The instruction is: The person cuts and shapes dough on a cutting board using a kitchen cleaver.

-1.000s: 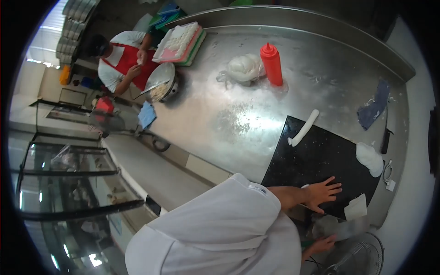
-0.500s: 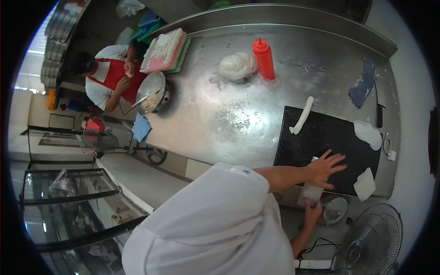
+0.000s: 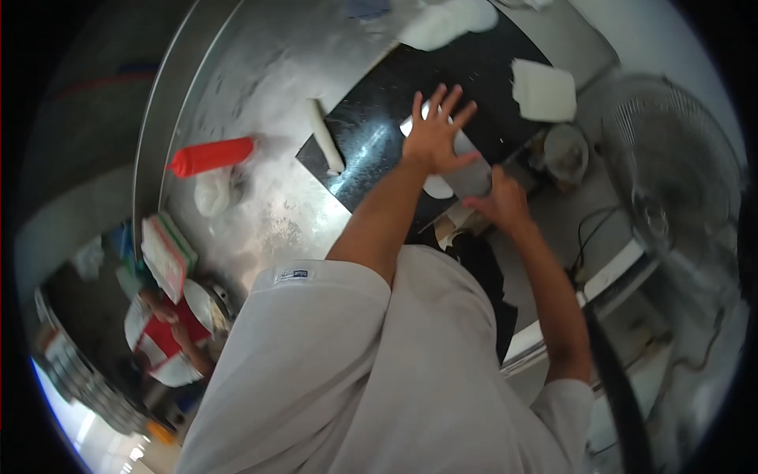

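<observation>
My left hand (image 3: 437, 142) lies with its fingers spread over a flat metal blade (image 3: 471, 175) on the black board (image 3: 379, 103). At the blade's near end, my right hand (image 3: 504, 201) grips it between thumb and fingers. A white piece, probably dough (image 3: 437, 187), shows beside the blade. Left of my hands, a white dough roll (image 3: 324, 138) rests across the board's edge. A larger white mass (image 3: 452, 24) sits at the board's far end.
On the metal table are a red bottle (image 3: 213, 156), a bagged white lump (image 3: 212, 194) and stacked trays (image 3: 163, 257). Another person in a red apron (image 3: 167, 336) works at lower left beside a bowl (image 3: 207, 306). A white square (image 3: 545, 90) and a fan (image 3: 663, 174) are right.
The view has turned and moved nearer the board. My left hand stays spread over the blade, and my right hand still holds its end.
</observation>
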`<state>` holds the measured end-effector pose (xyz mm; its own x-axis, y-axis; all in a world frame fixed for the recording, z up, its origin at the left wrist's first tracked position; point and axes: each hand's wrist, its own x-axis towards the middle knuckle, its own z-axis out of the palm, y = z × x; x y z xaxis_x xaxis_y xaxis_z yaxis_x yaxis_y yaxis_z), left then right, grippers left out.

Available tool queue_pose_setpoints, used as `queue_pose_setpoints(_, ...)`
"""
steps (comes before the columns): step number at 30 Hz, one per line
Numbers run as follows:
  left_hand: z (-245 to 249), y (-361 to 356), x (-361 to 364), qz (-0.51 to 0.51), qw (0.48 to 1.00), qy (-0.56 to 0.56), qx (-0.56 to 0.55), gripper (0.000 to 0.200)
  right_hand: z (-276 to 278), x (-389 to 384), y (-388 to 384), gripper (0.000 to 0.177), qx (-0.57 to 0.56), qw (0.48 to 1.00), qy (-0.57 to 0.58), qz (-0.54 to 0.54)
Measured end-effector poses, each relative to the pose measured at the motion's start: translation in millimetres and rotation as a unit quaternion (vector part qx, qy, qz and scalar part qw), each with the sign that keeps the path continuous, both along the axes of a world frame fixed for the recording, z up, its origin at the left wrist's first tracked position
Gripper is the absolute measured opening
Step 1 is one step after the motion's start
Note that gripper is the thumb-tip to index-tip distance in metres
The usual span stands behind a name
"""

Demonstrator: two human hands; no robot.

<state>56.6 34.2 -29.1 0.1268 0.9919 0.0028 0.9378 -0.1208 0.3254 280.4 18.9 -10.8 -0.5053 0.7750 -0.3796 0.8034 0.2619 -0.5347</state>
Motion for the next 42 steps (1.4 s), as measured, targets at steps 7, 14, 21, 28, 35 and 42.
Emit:
queue_pose_setpoints(7,7,-16,9,-0.114,0.992,0.019,-0.047,0.112,-16,3,-83,0.086,-0.021,0.987,0.112,-0.112)
queue_pose_setpoints(14,1,30,21,-0.124,0.992,0.034,-0.004,0.111,-14,11,-29,0.085,-0.028,0.995,0.012,-0.096)
queue_pose_setpoints(21,-10,29,15,-0.182,0.983,0.022,0.029,0.110,-30,5,-51,0.086,0.019,0.991,0.068,-0.110)
queue_pose_setpoints(28,-1,18,45,-0.137,0.988,0.063,-0.017,0.108,-11,44,-17,0.088,-0.066,0.997,-0.012,-0.042)
queue_pose_setpoints(35,-12,36,24,-0.132,0.990,0.043,0.036,0.110,-36,33,14,0.087,0.018,0.995,0.100,-0.010)
queue_pose_setpoints(42,-9,37,46,-0.120,0.991,0.053,0.003,0.115,-32,56,16,0.092,-0.004,0.999,0.042,0.016)
